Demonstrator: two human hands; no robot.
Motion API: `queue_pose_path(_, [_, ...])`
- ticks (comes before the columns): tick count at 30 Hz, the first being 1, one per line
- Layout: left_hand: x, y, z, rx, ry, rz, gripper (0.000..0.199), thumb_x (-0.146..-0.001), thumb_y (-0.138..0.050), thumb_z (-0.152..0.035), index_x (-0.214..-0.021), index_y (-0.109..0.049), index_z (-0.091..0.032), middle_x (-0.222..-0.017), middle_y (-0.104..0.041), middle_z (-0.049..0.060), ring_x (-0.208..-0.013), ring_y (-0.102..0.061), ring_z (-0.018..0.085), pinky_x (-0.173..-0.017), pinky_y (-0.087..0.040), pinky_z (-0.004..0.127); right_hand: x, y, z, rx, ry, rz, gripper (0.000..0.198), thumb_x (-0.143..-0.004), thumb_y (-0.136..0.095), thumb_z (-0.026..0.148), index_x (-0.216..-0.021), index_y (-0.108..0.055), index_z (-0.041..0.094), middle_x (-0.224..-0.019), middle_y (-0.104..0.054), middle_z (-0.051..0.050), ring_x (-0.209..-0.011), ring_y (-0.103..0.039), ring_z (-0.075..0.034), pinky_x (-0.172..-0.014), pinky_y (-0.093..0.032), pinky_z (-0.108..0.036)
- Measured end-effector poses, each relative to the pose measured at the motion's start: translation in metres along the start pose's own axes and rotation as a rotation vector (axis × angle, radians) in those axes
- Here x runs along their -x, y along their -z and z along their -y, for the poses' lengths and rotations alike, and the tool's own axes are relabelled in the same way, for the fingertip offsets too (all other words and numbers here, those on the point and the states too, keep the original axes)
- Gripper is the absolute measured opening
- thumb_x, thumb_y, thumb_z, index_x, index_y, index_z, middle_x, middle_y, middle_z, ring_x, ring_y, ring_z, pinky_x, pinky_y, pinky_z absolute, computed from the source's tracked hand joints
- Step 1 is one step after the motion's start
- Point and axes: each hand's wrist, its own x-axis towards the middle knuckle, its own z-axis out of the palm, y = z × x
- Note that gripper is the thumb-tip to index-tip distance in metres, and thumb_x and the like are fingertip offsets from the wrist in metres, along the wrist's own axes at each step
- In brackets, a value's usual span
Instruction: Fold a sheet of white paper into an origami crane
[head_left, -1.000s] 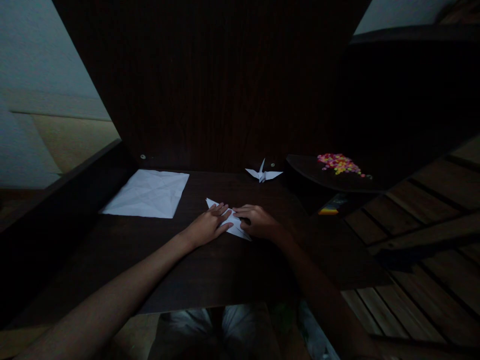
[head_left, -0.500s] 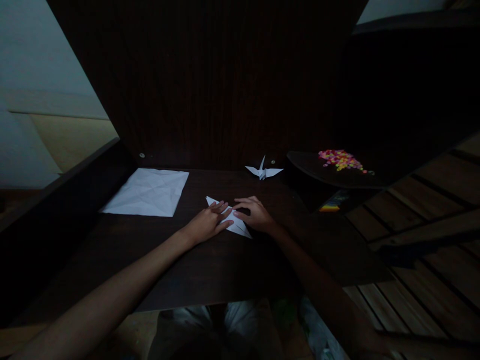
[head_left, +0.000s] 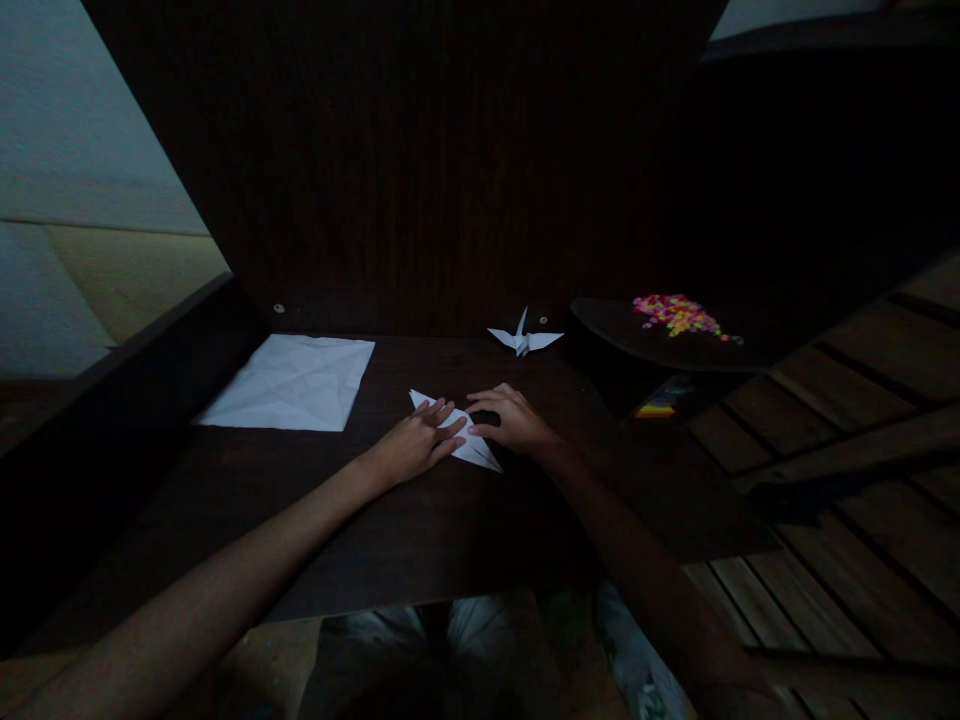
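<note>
A folded piece of white paper (head_left: 477,452) with pointed ends lies on the dark wooden desk (head_left: 330,560). My left hand (head_left: 417,440) rests on it, fingers spread and pressing it flat. At the paper's right edge is my right hand (head_left: 513,418), its thumb and fingers apart and curved, with the fingertips touching or close to the paper. Behind the hands stands a white paper crane (head_left: 523,343), wings spread. To the left lies a creased square sheet of white paper (head_left: 292,385).
A small curved shelf (head_left: 622,340) on the right bears a heap of colourful small pieces (head_left: 679,315). Beneath it shows a yellow and blue item (head_left: 656,408). A dark upright panel (head_left: 420,180) closes the back, and a low side board (head_left: 150,360) bounds the left.
The view has shifted very slightly. My right thumb and fingers are a little farther apart at the paper's edge; my left hand stays on the folded paper.
</note>
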Motion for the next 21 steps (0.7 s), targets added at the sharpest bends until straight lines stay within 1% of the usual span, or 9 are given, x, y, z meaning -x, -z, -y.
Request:
queue_pose_path(4, [0.0, 0.0, 0.001, 0.05, 0.017, -0.002, 0.046, -0.095, -0.035, -0.043, -0.129, -0.052, -0.017, -0.139, -0.046, 0.013, -0.132, -0.037, 0.028, -0.108, -0.033, 0.044, 0.002, 0.008, -0.005, -0.039, 0.029, 0.062, 0.036, -0.076, -0.069, 0.034, -0.112, -0.065, 0.029, -0.132, -0.054, -0.004, -0.116, -0.045, -0.025, -0.096, -0.034, -0.048])
queue_pose_path(8, [0.001, 0.005, 0.009, 0.174, -0.028, -0.021, 0.05, -0.091, -0.043, -0.047, -0.129, -0.053, -0.016, -0.138, -0.047, 0.013, -0.131, -0.04, 0.026, -0.11, -0.031, 0.044, 0.005, 0.012, -0.005, -0.072, 0.066, 0.084, 0.049, -0.072, -0.072, 0.043, -0.118, -0.061, 0.03, -0.137, -0.05, -0.005, -0.12, -0.042, -0.026, -0.098, -0.032, -0.05])
queue_pose_path(10, [0.002, 0.007, 0.014, 0.281, -0.083, -0.024, 0.057, -0.087, -0.049, -0.048, -0.135, -0.045, -0.017, -0.137, -0.049, 0.011, -0.128, -0.044, 0.023, -0.108, -0.035, 0.04, 0.006, 0.01, -0.003, -0.068, 0.078, 0.068, 0.044, -0.077, -0.066, 0.046, -0.118, -0.061, 0.03, -0.137, -0.05, -0.005, -0.12, -0.042, -0.026, -0.099, -0.031, -0.05])
queue_pose_path(11, [0.003, 0.008, 0.016, 0.318, -0.075, -0.046, 0.064, -0.085, -0.052, -0.049, -0.138, -0.04, -0.017, -0.137, -0.048, 0.012, -0.126, -0.046, 0.023, -0.106, -0.037, 0.04, 0.005, 0.008, -0.001, -0.063, 0.081, 0.055, 0.038, -0.082, -0.061, 0.044, -0.118, -0.061, 0.03, -0.137, -0.05, -0.005, -0.12, -0.042, -0.025, -0.099, -0.031, -0.05])
queue_pose_path(12, [0.003, 0.009, 0.018, 0.339, -0.059, -0.063, 0.07, -0.083, -0.055, -0.05, -0.141, -0.035, -0.017, -0.138, -0.047, 0.013, -0.125, -0.048, 0.024, -0.105, -0.039, 0.04, 0.005, 0.005, 0.0, -0.058, 0.083, 0.03, 0.036, -0.086, -0.057, 0.042, -0.119, -0.061, 0.028, -0.137, -0.05, -0.005, -0.119, -0.043, -0.024, -0.098, -0.033, -0.049])
queue_pose_path(13, [0.003, 0.009, 0.019, 0.352, -0.049, -0.079, 0.075, -0.081, -0.057, -0.051, -0.142, -0.032, -0.016, -0.139, -0.045, 0.014, -0.124, -0.049, 0.024, -0.104, -0.04, 0.039, 0.004, 0.002, 0.002, -0.042, 0.083, 0.007, 0.037, -0.087, -0.056, 0.042, -0.12, -0.06, 0.027, -0.136, -0.051, -0.006, -0.117, -0.044, -0.024, -0.097, -0.034, -0.048])
queue_pose_path(15, [0.004, 0.008, 0.022, 0.346, -0.023, -0.129, 0.08, -0.078, -0.061, -0.052, -0.143, -0.03, -0.015, -0.141, -0.043, 0.015, -0.125, -0.048, 0.025, -0.104, -0.04, 0.04, 0.003, -0.004, 0.004, 0.008, 0.12, 0.009, 0.039, -0.086, -0.056, 0.042, -0.121, -0.059, 0.026, -0.135, -0.052, -0.006, -0.116, -0.044, -0.024, -0.096, -0.035, -0.048])
queue_pose_path(18, [0.004, 0.009, 0.027, 0.298, 0.014, -0.22, 0.075, -0.077, -0.062, -0.051, -0.139, -0.038, -0.017, -0.139, -0.047, 0.013, -0.125, -0.047, 0.025, -0.104, -0.04, 0.043, 0.002, -0.008, 0.004, 0.044, 0.147, -0.046, 0.04, -0.085, -0.058, 0.041, -0.122, -0.059, 0.026, -0.136, -0.051, -0.006, -0.114, -0.045, -0.024, -0.094, -0.038, -0.047])
queue_pose_path(21, [0.005, 0.01, 0.034, 0.26, 0.038, -0.266, 0.059, -0.079, -0.061, -0.05, -0.127, -0.054, -0.015, -0.124, -0.06, 0.012, -0.116, -0.054, 0.024, -0.099, -0.045, 0.041, 0.002, -0.009, 0.003, 0.057, 0.17, -0.091, 0.04, -0.085, -0.059, 0.039, -0.123, -0.058, 0.027, -0.136, -0.051, -0.006, -0.114, -0.045, -0.024, -0.093, -0.04, -0.044])
